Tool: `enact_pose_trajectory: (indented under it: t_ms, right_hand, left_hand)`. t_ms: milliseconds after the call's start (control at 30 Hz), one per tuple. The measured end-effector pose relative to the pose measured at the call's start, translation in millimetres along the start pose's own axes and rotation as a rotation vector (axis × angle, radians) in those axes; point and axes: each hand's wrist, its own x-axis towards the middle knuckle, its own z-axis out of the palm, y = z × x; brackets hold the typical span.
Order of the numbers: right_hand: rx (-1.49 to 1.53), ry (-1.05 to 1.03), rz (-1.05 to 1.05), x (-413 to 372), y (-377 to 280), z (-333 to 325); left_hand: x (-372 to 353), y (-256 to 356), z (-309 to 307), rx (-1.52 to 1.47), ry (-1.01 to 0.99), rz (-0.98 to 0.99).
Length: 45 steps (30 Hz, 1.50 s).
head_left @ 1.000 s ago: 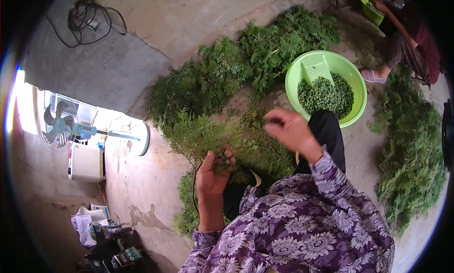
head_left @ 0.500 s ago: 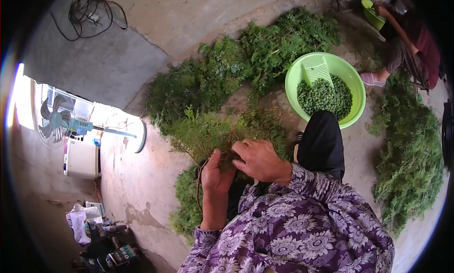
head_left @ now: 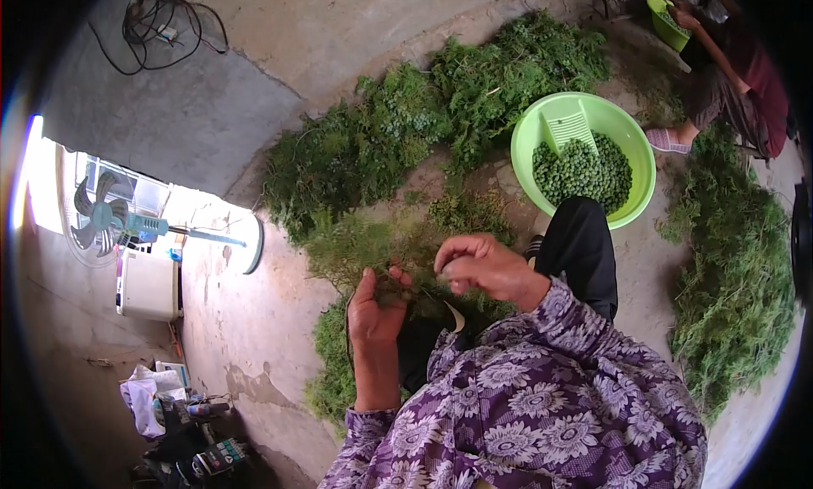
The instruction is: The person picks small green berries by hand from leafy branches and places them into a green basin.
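We see that the right hand (head_left: pixel 491 270) has drawn back from the leafy branch (head_left: pixel 345 242), so only the left hand (head_left: pixel 377 315) holds it. Heaped greenery (head_left: pixel 517 61) lies beyond; the green basin (head_left: pixel 649 171) stands nearer. The branch spreads past the left hand, loosely curled around it. The right fingers bend toward the thumb; we cannot tell whether they pinch anything. Small berries (head_left: pixel 584 177) lie in the basin.

Home-type workrm, concrete flr (head_left: pixel 262 315), elec. fan (head_left: pixel 103 218), branch piles (head_left: pixel 517 61)
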Motion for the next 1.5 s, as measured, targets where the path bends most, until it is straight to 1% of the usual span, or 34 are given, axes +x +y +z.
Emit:
enact_pose_trajectory:
  t_ms: [33, 67, 133, 200, 267, 300, 367, 400, 433, 500, 533, 567, 633, 767, 833, 867, 900, 933, 967, 1033, 1100, 1167, 1233, 1267, 1300, 1333, 1367, 1400, 1433, 1467, 1500]
  right_hand:
    - [0.34, -0.011, 0.15, -0.4, -3.2, -2.8]
    - [0.427, 0.066, 0.182, -2.6, -7.5, -2.9]
    - [0.429, 0.053, 0.196, -4.4, -11.9, -1.6]
    - [0.43, 0.039, 0.209, -3.9, -10.3, 0.3]
    - [0.101, 0.071, 0.26, -0.4, 1.1, 7.2]
    - [0.101, 0.071, 0.259, 0.1, 8.5, 10.9]
    - [-0.515, 0.161, -0.223, -0.2, 21.9, 19.6]
    - [-0.576, 0.174, -0.218, -2.9, 15.8, 26.1]
    - [-0.574, 0.173, -0.217, -1.4, 15.8, 29.1]
    - [-0.855, 0.138, -0.372, 1.5, 16.0, 33.7]
    - [-0.968, 0.162, -0.444, 2.3, 20.6, 35.5]
    - [-0.968, 0.163, -0.444, 2.4, 21.5, 36.5]
    - [-1.188, 0.125, -0.358, 2.5, 22.5, 37.6]
    - [-1.21, 0.119, -0.37, 2.8, 23.8, 37.7]
    - [-0.985, 0.208, -0.478, 3.6, 26.3, 38.1]
    - [-0.985, 0.207, -0.478, 3.5, 25.0, 38.0]
    - [-0.922, 0.191, -0.489, 3.1, 22.2, 38.0]
    - [-0.86, 0.175, -0.499, 2.5, 19.9, 38.0]
    - [-0.859, 0.173, -0.499, 1.4, 18.3, 37.9]
    - [-0.752, 0.162, -0.478, -0.7, 16.5, 37.3]
    - [-0.737, 0.18, -0.496, -0.2, 18.9, 37.0]
    - [-0.723, 0.201, -0.515, 0.6, 21.5, 35.5]
    - [-0.726, 0.226, -0.353, 0.2, 23.4, 31.9]
    - [-0.726, 0.228, -0.355, -0.9, 25.2, 29.4]
    - [-0.714, 0.191, -0.268, -3.2, 27.7, 26.5]
    - [-0.699, 0.153, -0.178, -6.1, 29.1, 23.6]
    - [-0.699, 0.152, -0.177, -9.7, 28.3, 19.6]
    - [-0.375, 0.053, 0.067, -13.6, 26.3, 14.5]
    - [-0.045, -0.047, 0.306, -15.5, 25.1, 10.8]
    - [-0.043, -0.053, 0.307, -14.8, 25.6, 8.2]
    - [0.131, -0.019, 0.292, -13.8, 27.0, 5.6]
  left_hand:
    - [0.3, 1.4, 0.6, 0.001, 0.001, 0.0]
    - [1.3, 2.5, 1.6, 0.016, 0.006, 0.02]
    - [3.6, 2.0, 4.3, 0.032, 0.009, 0.037]
    - [4.6, -0.9, 6.7, 0.017, 0.127, 0.054]
    - [6.8, -2.6, 3.3, 0.016, 0.11, 0.055]
    - [7.6, -3.4, 2.1, 0.012, 0.095, 0.056]
    - [8.3, -5.5, 3.6, -0.013, 0.087, 0.049]
    - [8.1, -6.7, 4.1, -0.038, 0.081, 0.041]
    - [7.2, -8.1, 5.1, -0.037, 0.082, 0.041]
    - [5.1, -11.9, 8.4, -0.081, 0.091, -0.012]
    - [4.7, -13.4, 9.4, -0.081, 0.09, -0.013]
    - [4.2, -14.7, 10.3, -0.071, 0.096, -0.02]
    - [3.6, -16.5, 11.2, -0.063, 0.103, -0.026]
    - [6.1, -17.2, 6.8, -0.027, 0.128, -0.011]
    - [7.6, -14.5, 2.3, -0.039, 0.136, -0.017]
    - [6.9, -12.4, -0.1, -0.03, 0.134, -0.065]
    - [6.2, -11.0, -1.0, -0.022, 0.133, -0.111]
    - [5.3, -10.6, -0.3, -0.023, 0.135, -0.109]
    - [3.9, -10.1, 2.0, -0.016, 0.156, -0.126]
    - [2.5, -10.1, 3.9, -0.011, 0.18, -0.143]
    - [2.0, -10.7, 4.8, 0.005, 0.133, -0.156]
    - [2.3, -13.6, 9.4, 0.019, 0.146, -0.124]
    - [4.0, -15.2, 6.9, 0.035, 0.156, -0.093]
    - [6.6, -15.9, -1.2, -0.018, 0.112, -0.066]
    - [7.3, -14.6, -2.9, -0.071, 0.069, -0.038]
    - [7.8, -8.2, -4.2, -0.071, 0.069, -0.038]
    - [8.2, 2.5, -4.6, -0.154, 0.045, 0.031]
    - [8.2, 10.0, -4.6, -0.239, 0.021, 0.101]
    - [7.7, 14.1, -6.0, -0.24, 0.024, 0.103]
    - [6.9, 18.1, -7.3, -0.203, 0.026, 0.135]
    - [5.6, 20.2, -6.3, -0.165, 0.027, 0.166]
